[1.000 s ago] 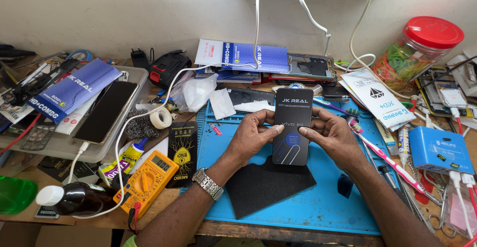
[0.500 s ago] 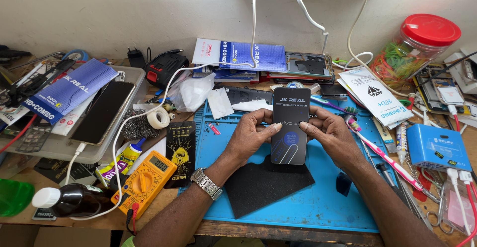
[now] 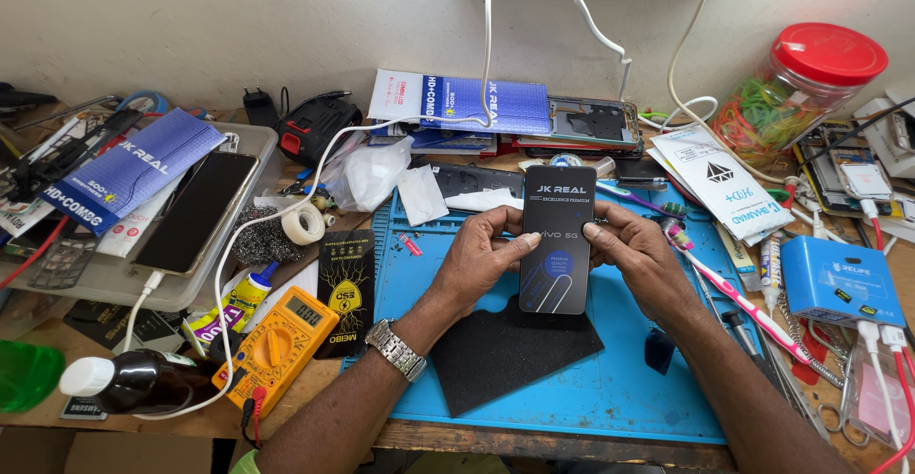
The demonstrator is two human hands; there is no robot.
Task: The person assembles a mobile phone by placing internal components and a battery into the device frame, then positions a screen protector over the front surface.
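Over the blue work mat [image 3: 591, 388] we had the slim black packet [image 3: 558, 241] upright, left hand [image 3: 481, 260] and right hand [image 3: 637, 250] both pinching its edges, thumbs on front, black foam sheet [image 3: 510, 355] lying right underneath, yellow multimeter [image 3: 276, 345] off left.

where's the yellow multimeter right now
In the head view the yellow multimeter lies at lower left, off the blue mat's left edge, just left of the left hand's wrist, with a dark bottle to its left.

On my left I see an orange multimeter [image 3: 276, 348], a tape roll [image 3: 304, 223] and a dark bottle [image 3: 143, 383]; far right, a red-lidded jar [image 3: 805, 88] and blue box [image 3: 841, 282].
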